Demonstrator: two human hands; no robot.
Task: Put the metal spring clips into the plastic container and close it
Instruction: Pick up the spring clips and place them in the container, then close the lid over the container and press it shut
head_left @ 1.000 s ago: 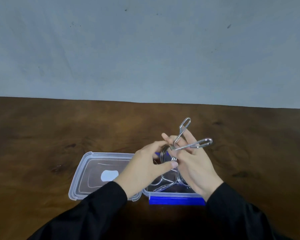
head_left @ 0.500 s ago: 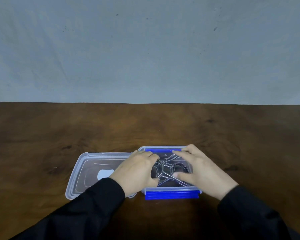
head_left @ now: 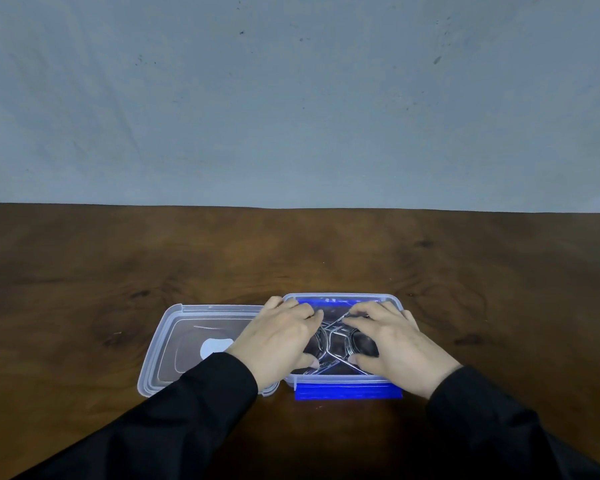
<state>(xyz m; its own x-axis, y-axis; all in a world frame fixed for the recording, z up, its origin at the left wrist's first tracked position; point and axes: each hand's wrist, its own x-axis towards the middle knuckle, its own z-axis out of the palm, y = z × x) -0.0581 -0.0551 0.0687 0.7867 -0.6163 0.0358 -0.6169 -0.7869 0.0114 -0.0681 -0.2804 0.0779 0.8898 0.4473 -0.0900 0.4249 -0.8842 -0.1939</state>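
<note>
The clear plastic container [head_left: 340, 296] with blue latches stands open on the wooden table, near the front edge. Several metal spring clips [head_left: 334, 341] lie crossed inside it. My left hand [head_left: 278, 337] rests over the container's left part, with its fingers and thumb on the clips. My right hand [head_left: 392, 341] covers the right part, fingertips pressing on the clips' wire ends. Both hands hide much of the inside. The clear lid [head_left: 184, 341] lies flat on the table just left of the container, touching it.
A blue latch flap [head_left: 347, 391] sticks out of the container's near side. The dark wooden table [head_left: 84, 271] runs back to a grey wall [head_left: 291, 98]. My black sleeves reach in from the bottom of the view.
A second ago both hands held clips up above the container. They have come down and now press the clips inside it. Since half a second ago the hands have barely shifted.
</note>
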